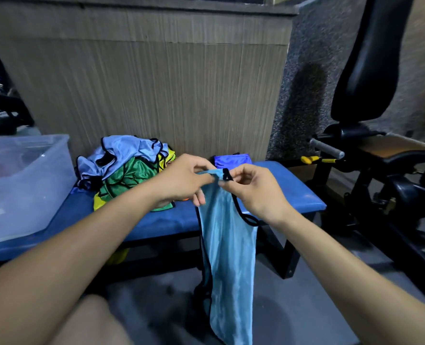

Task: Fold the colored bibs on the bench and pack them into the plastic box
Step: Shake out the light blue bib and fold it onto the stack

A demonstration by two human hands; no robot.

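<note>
I have the light blue bib (227,257) pinched at its top edge by both hands: my left hand (181,180) grips the strap end between thumb and fingers, and my right hand (251,188) nips the black trim just beside it. The bib hangs long in front of the bench (293,192), its lower part down near the floor.

The risk I see is the hem dragging on the floor and picking up dirt if I lower it before folding. The cloth looks slick, so a light pinch like this could let one strap slip and the bib would twist, spoiling the fold. With both grips so near each other the bib hangs bunched, so I judge I need to spread them apart to find the shoulders.

The pile (124,168) of unfolded bibs sits mid-bench, and a careless sweep could knock some off. The box (57,168) stands at the left end; one folded bib (232,160) lies behind my hands.
</note>
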